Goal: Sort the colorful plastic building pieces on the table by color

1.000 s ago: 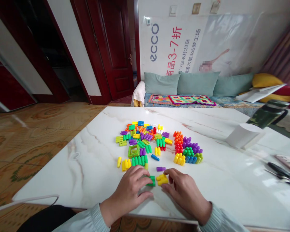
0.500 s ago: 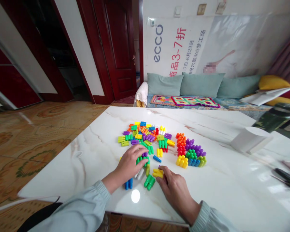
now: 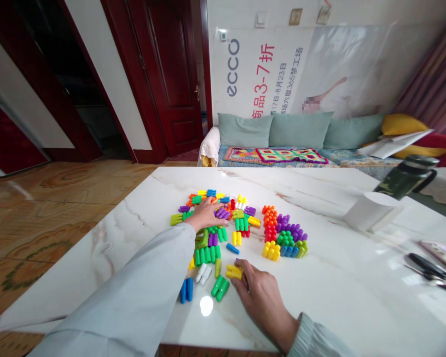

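Observation:
My left hand [image 3: 205,214] reaches over the loose pile of colourful plastic finger-shaped building blocks. Its fingers are apart around a purple block [image 3: 222,213], and I cannot tell whether they touch it. Near the table's front, my right hand [image 3: 259,290] pinches a yellow block [image 3: 234,271] between thumb and fingers. Close to that hand lie a green block [image 3: 220,288], a white block [image 3: 203,273], a blue block [image 3: 186,290] and a single blue piece [image 3: 233,249]. My left sleeve hides part of the pile's left side.
Right of the pile stands a joined group of blocks: orange-red [image 3: 270,223], purple [image 3: 292,227], green, blue and yellow [image 3: 271,251]. Farther right on the marble-look table [image 3: 319,297] are a white box [image 3: 371,210], a camouflage flask [image 3: 405,176] and scissors [image 3: 429,267].
My left hand has moved forward from the green and purple blocks to the pile's far part. My right hand keeps the yellow block. The view has shifted slightly right.

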